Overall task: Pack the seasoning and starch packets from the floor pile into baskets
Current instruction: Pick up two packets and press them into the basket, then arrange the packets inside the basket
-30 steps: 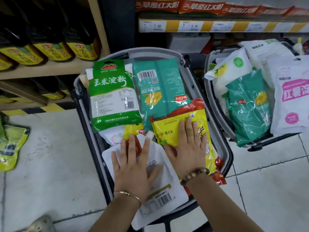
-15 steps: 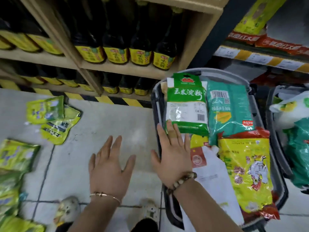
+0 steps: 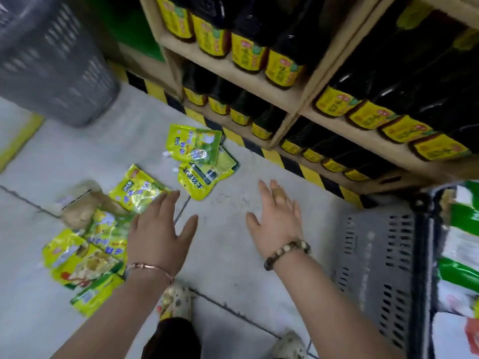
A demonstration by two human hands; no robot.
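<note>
The main risk is lying in the glossy yellow-green plastic seasoning packets [image 3: 85, 255] themselves: they are overlapping loosely on the pale tiled floor [image 3: 233, 255], so a one-handed scoop is likely to be catching only the top one while the others are sliding away. A blurred brown lump [image 3: 83, 206] sitting among them, which I cannot identify, could be getting swept up too. The grey slotted plastic basket [image 3: 375, 255] at three o'clock is already showing green and white bags [image 3: 458, 244] at its rim, so further packets may be spilling over if dropped in carelessly. The left hand [image 3: 158, 234] is reaching with fingers spread and straight, holding nothing; its fingertips are overlapping the edge of the nearest yellow-green packet [image 3: 138, 189] at eleven o'clock, though contact cannot be told. The rest of the pile is lying at its nine and eight o'clock, with two more packets [image 3: 194, 149] apart at twelve. The right hand [image 3: 278, 218] is hovering open and empty over bare floor, well apart from every packet.
</note>
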